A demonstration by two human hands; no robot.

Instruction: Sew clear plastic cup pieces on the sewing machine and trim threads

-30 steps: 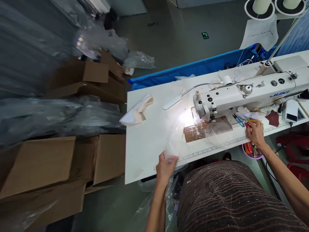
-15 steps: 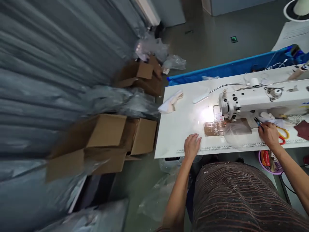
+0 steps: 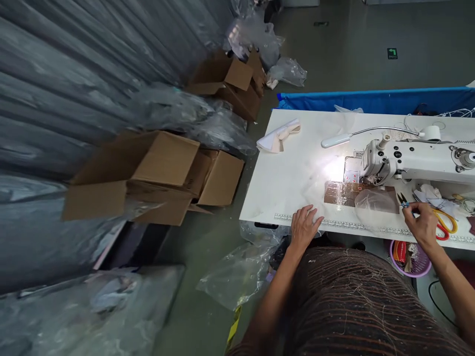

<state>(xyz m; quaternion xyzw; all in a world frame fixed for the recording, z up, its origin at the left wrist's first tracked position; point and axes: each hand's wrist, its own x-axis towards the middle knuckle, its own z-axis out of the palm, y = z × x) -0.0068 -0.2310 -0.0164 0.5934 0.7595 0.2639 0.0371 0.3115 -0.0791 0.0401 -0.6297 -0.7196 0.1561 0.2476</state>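
Note:
My left hand (image 3: 305, 228) rests palm down at the front edge of the white sewing table (image 3: 274, 183), fingers spread and holding nothing. In my right hand (image 3: 422, 225) is a small pair of thread snips (image 3: 403, 201), dark blades pointing away from me. The snips are just right of a round piece of sheer fabric (image 3: 374, 201), which lies partly over a brown plate (image 3: 336, 193) in front of the white sewing machine (image 3: 426, 160). Scissors with yellow and red handles (image 3: 451, 223) lie beside my right hand.
A lit lamp (image 3: 336, 142) shines by the needle area. Folded pale fabric (image 3: 278, 137) lies at the table's far left corner. A measuring tape (image 3: 341, 226) runs along the front edge. Open cardboard boxes (image 3: 166, 158) stand on the left; a purple basket (image 3: 421, 264) sits below the table.
The camera view has turned, moving the table rightward in the picture. My right hand, holding the snips, has come left toward the sheer fabric. My left hand stays on the table edge.

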